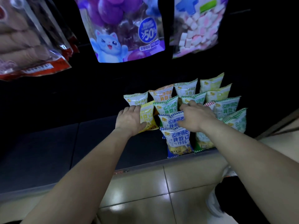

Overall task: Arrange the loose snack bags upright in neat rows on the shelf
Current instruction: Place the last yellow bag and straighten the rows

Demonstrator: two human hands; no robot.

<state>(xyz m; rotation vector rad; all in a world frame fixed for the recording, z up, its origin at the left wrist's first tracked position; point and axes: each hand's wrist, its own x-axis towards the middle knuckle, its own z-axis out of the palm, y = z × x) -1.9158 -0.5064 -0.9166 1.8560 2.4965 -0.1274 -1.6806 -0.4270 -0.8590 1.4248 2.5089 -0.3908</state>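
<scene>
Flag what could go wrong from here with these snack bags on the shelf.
1. The left hand holds the yellow bag by one side edge only, so it may twist or settle tilted beside the green bag.
2. The right hand reaches in over the packed rows. Drawing it back could tip the front blue bag, which stands close to the shelf edge, onto the tiled floor.

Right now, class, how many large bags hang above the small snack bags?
3: a red-edged clear bag at upper left, a purple cat bag in the middle, a bag of pink-and-white cubes at upper right. More may hang behind them.
</scene>
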